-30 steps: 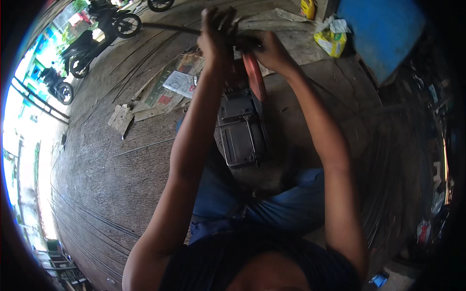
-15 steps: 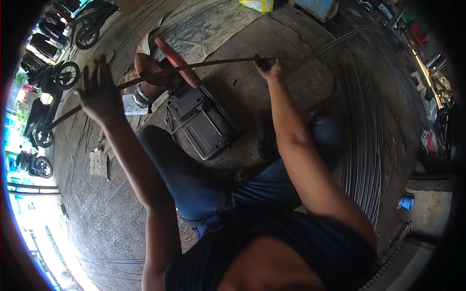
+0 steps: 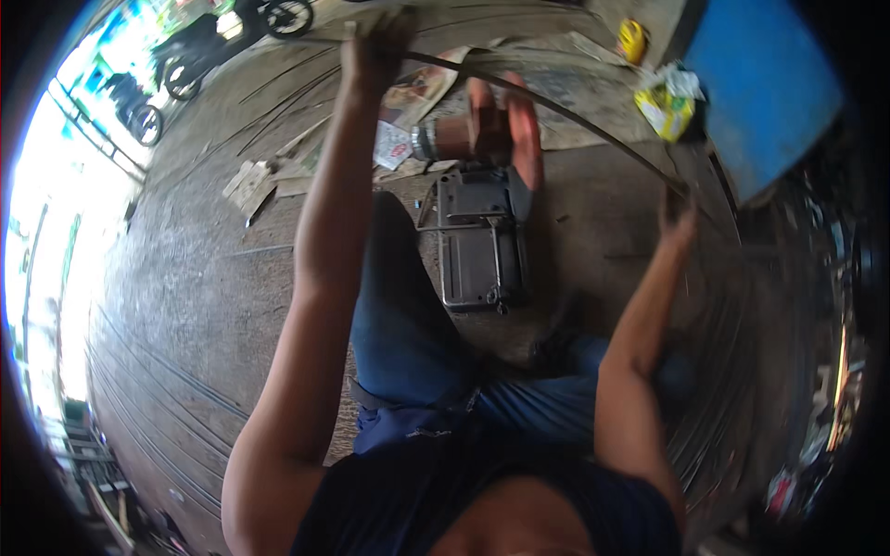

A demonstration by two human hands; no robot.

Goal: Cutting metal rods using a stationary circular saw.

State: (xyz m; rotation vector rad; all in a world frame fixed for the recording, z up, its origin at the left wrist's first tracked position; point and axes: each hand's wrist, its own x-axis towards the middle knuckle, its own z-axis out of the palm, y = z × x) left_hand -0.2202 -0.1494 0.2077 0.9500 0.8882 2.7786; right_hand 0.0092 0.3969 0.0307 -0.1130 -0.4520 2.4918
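A long thin dark metal rod (image 3: 556,107) stretches across in front of me, above the floor, sloping down to the right. Blurred, my left hand (image 3: 378,51) is closed around it high at the upper left. Farther down its right part, my right hand (image 3: 680,218) grips the rod too. Beneath the rod, on the floor between my arms, stands a cut-off saw with a dark grey base (image 3: 471,264), a reddish-brown motor (image 3: 454,137) and an orange-red disc guard (image 3: 526,139). Neither hand touches the saw.
A blue cabinet-like block (image 3: 765,83) stands at the far right, beside a yellow-and-white bag (image 3: 666,107). Flattened cardboard (image 3: 250,188) lies left of the saw. Long rods (image 3: 176,398) run over the floor at the lower left. Motorcycles (image 3: 199,46) are parked at the far left.
My view has swung to the right, bringing the blue block closer. The rod now slopes down to the right. My left hand's spread fingers have closed on it.
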